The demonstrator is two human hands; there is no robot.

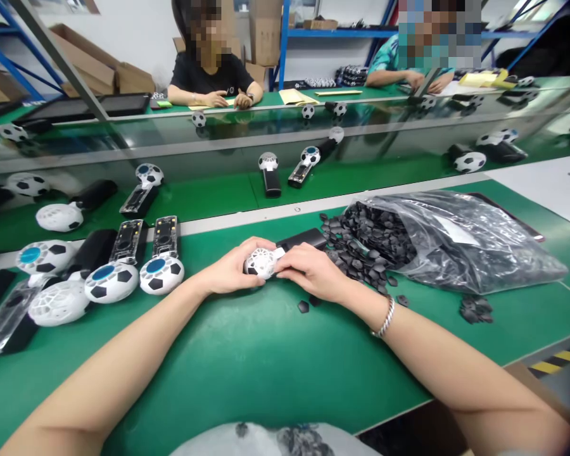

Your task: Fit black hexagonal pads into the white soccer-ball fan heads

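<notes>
Near counter (266,367): left hand (232,271) cups the football-patterned fan (262,263) mid-counter, steadying it; right hand (313,272) pinches its rim. Open bag of black pentagon pieces (456,244) just right, within reach; like fans (111,280) grouped left.

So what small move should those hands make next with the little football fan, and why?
Probably the right hand should pick up a loose black piece lying beside it and press it onto the white ball head that the left hand cups. That head looks mostly white, while the fans to the left carry black patches.
</notes>
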